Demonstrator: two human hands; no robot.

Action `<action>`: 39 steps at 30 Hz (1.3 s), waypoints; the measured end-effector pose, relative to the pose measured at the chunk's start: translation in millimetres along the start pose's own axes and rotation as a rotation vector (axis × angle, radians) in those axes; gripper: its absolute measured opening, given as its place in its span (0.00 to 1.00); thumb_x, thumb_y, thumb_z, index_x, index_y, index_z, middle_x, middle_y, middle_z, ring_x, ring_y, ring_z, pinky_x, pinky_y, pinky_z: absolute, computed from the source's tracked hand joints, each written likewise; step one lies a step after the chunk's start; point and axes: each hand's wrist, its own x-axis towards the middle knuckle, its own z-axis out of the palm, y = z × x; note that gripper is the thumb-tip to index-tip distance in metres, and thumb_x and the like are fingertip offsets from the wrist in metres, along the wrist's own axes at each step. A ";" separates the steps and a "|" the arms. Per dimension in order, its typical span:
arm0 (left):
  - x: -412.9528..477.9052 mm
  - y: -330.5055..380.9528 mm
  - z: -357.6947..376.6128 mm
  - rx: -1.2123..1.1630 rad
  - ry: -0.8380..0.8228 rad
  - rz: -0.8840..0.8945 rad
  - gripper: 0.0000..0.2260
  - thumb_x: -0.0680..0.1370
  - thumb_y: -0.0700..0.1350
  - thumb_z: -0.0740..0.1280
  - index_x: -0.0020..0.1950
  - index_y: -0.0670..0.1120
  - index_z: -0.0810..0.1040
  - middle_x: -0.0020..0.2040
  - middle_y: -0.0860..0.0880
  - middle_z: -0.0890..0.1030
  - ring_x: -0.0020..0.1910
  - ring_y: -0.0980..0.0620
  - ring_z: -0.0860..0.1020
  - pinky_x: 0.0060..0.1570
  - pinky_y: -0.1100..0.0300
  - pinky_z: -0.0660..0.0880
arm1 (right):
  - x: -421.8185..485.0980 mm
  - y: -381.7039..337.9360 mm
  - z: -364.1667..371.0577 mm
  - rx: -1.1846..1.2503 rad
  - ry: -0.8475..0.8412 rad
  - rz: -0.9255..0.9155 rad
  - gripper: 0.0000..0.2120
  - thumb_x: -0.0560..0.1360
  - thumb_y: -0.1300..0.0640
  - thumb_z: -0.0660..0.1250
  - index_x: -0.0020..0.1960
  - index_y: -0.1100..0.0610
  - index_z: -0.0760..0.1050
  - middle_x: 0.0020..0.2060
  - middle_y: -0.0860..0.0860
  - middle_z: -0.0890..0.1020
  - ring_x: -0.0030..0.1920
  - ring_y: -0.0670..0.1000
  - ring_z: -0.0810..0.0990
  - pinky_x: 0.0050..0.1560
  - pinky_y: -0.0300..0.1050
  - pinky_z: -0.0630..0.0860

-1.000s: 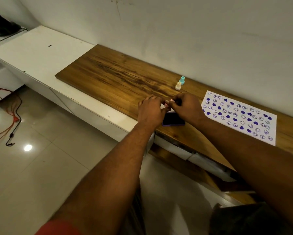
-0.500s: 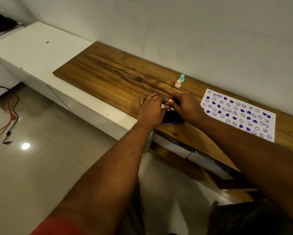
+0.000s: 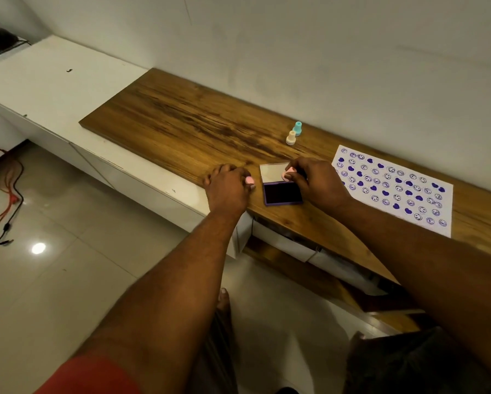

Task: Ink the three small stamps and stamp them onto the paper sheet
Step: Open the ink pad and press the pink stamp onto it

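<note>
An open purple ink pad [image 3: 282, 193] lies near the wooden top's front edge, its lid [image 3: 273, 172] folded back. My right hand [image 3: 319, 183] pinches a small pink stamp [image 3: 287, 175] over the pad's far edge. My left hand [image 3: 228, 189], just left of the pad, holds a small pink piece [image 3: 250, 180] at its fingertips, seemingly the stamp's cap. A teal stamp [image 3: 297, 128] and a cream stamp [image 3: 291, 137] stand upright behind the pad, close to the wall. To the right lies the paper sheet [image 3: 352, 155], covered with several purple hearts and smiley prints.
The wooden top [image 3: 181, 123] runs along a white wall, with a white counter [image 3: 39, 81] to its left. Below the front edge are open shelves [image 3: 309, 251]. Red and black cables [image 3: 8, 200] lie on the tiled floor at left.
My hands were together over the pad and have drawn apart. The left one moved left with the pink piece, the right one keeps the pink stamp, and the pad's dark surface shows fully.
</note>
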 end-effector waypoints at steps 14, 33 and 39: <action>1.3 4.7 -0.5 -0.062 0.015 0.075 0.25 0.80 0.63 0.68 0.75 0.57 0.75 0.75 0.49 0.73 0.79 0.45 0.63 0.76 0.41 0.57 | -8.0 -4.5 -0.6 -0.048 0.000 0.033 0.15 0.83 0.49 0.65 0.66 0.54 0.77 0.62 0.54 0.83 0.60 0.54 0.82 0.55 0.43 0.80; -4.0 16.5 17.9 0.027 -0.125 0.242 0.32 0.68 0.71 0.74 0.70 0.64 0.78 0.86 0.46 0.44 0.80 0.40 0.28 0.76 0.30 0.38 | 10.3 -44.2 -27.4 -0.138 0.421 -0.192 0.14 0.82 0.46 0.64 0.58 0.54 0.81 0.49 0.51 0.84 0.46 0.49 0.80 0.46 0.44 0.76; -5.6 20.6 16.1 0.059 -0.137 0.193 0.31 0.69 0.71 0.74 0.71 0.63 0.78 0.86 0.46 0.44 0.81 0.39 0.29 0.76 0.32 0.38 | -29.2 -5.8 40.4 -0.370 -0.045 0.081 0.16 0.83 0.54 0.64 0.70 0.56 0.74 0.63 0.57 0.80 0.58 0.57 0.81 0.57 0.49 0.78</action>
